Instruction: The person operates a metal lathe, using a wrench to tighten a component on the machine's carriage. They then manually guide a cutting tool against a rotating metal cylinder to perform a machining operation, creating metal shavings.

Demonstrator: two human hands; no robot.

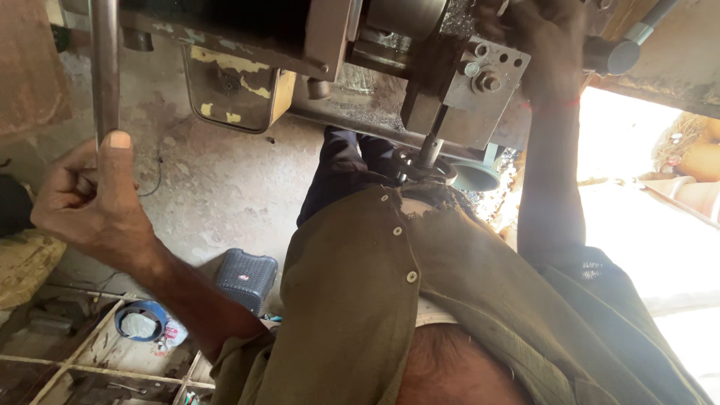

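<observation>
Near: olive button shirt (390, 300); small black speaker box (246, 277) on the floor at left. Middle left: left hand (94, 202) closed around upright steel bar (105, 67). Far right: right hand (547, 45) clasps black-knobbed lever (615, 52) at bolted tool plate (484, 71) of worn lathe-like machine (232, 82); judged mid-operation, next needing steady lever control.

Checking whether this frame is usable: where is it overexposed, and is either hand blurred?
Head view: daylight at the right edge is blown out to white; right hand on the machine is dark and slightly blurred; left hand gripping the metal bar is sharp and evenly lit.
</observation>
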